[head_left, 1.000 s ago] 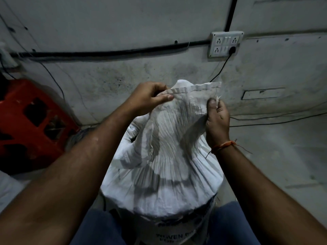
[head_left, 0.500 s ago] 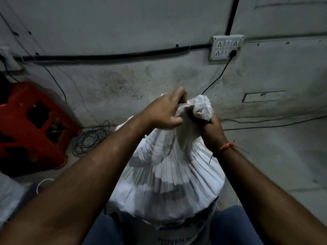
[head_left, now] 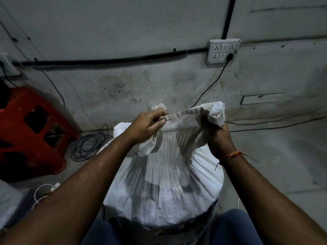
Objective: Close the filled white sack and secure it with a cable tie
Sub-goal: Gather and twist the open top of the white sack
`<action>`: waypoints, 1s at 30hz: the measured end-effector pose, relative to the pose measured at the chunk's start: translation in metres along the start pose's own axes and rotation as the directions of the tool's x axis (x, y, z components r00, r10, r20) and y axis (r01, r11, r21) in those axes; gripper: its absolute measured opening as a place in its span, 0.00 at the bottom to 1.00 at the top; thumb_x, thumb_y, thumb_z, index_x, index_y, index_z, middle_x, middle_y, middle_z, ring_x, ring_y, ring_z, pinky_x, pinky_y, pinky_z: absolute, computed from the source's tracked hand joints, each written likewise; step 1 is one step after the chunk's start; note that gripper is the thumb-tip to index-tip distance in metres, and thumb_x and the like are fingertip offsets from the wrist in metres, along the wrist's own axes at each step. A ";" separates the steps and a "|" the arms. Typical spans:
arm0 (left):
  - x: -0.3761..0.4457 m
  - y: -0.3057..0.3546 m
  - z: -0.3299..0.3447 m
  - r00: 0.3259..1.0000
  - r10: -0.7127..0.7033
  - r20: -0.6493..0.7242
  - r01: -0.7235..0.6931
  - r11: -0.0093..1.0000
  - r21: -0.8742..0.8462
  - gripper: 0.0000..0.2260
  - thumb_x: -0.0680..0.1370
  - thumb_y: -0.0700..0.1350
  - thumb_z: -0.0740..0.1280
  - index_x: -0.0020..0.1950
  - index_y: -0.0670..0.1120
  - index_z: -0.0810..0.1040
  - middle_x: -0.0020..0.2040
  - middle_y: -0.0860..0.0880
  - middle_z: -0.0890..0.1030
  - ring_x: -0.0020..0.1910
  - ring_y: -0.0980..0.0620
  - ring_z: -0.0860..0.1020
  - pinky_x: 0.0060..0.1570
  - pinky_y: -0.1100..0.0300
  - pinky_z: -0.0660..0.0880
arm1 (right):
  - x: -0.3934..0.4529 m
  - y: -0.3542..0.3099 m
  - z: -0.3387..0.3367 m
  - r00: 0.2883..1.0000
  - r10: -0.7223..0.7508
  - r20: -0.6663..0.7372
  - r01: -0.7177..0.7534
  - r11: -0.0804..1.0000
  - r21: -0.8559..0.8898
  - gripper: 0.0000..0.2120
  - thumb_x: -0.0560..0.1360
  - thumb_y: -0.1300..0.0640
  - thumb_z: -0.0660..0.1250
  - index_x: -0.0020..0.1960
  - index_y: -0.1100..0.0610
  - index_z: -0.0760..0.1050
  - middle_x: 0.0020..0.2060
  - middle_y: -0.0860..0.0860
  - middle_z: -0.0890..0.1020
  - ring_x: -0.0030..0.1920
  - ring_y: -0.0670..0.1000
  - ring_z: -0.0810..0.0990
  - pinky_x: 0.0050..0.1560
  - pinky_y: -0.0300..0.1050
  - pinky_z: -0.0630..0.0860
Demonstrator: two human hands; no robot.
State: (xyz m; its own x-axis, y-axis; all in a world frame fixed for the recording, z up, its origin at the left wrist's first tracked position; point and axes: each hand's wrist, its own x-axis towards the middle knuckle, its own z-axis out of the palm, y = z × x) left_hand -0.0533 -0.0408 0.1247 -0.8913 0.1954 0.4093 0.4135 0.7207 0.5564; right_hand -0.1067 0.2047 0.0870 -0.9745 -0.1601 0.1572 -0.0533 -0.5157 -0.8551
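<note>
A dim grey wall [head_left: 123,29] fills the background, stained dark low down where it meets the floor [head_left: 283,156]. A black conduit [head_left: 109,60] runs along the wall to a white socket box [head_left: 223,51], and a second conduit rises from the box toward the top edge. A black plug sits in the lower right socket, its cord [head_left: 208,89] dropping behind the sack. Thin wires lie along the floor on the right. On the left stands a red crate [head_left: 30,131], and beside it a coil of dark cable [head_left: 88,144] lies on the floor. A white cord [head_left: 42,190] loops lower left.

The sack [head_left: 166,179] stands upright in the centre, full and rounded, between the person's knees in blue trousers [head_left: 237,228]. Its mouth is drawn up into fine pleats that fan down over the bulging body. Dark print shows on its lower part, too cut off to read.

The left hand [head_left: 146,126] pinches the hemmed top edge at the left end, thumb pressed on the hem over the curled fingers. The right hand [head_left: 220,140] is clenched around a bunched fold at the right end, with loose cloth flaring above the fist. The hem stretches between the two hands, wavy and slack. An orange thread [head_left: 231,155] circles the right wrist, its ends trailing loose.
</note>
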 end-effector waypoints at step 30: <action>0.027 0.011 0.009 0.998 0.044 0.051 -0.050 0.992 0.115 0.07 0.73 0.45 0.68 0.47 0.43 0.80 0.42 0.45 0.81 0.40 0.50 0.77 0.40 0.59 0.69 | 0.021 0.024 0.042 0.992 0.081 0.099 -0.052 0.962 -0.268 0.19 0.65 0.70 0.74 0.56 0.64 0.81 0.47 0.56 0.85 0.46 0.49 0.83 0.51 0.47 0.81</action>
State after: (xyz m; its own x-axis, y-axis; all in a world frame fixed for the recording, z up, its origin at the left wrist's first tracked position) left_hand -0.0747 -0.0219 0.1353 -0.8803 0.2607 0.3963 0.4334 0.7815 0.4488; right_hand -0.1190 0.1533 0.0905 -0.9492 -0.2838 0.1358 -0.0594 -0.2623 -0.9632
